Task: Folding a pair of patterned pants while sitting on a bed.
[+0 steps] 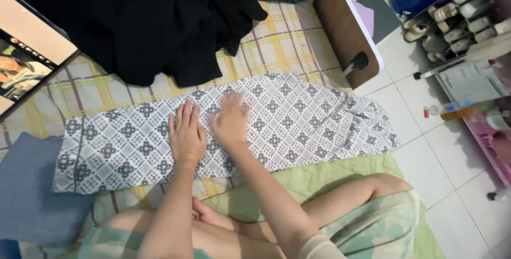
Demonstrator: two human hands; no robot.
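Note:
A long white cloth with a grey diamond pattern (298, 120) lies flat across the bed in front of me. My left hand (186, 134) rests palm down on its middle, fingers together and pointing away. Just to the right, my right hand (230, 120) also presses flat on the cloth, slightly blurred. Neither hand holds anything. My crossed legs are at the bottom of the view.
A pile of black clothes (154, 19) sits behind the cloth on the plaid sheet (287, 40). A folded blue cloth (29, 190) lies at left, a tablet (26, 51) at top left. To the right are the bed's edge, tiled floor (426, 152) and shelves with bottles.

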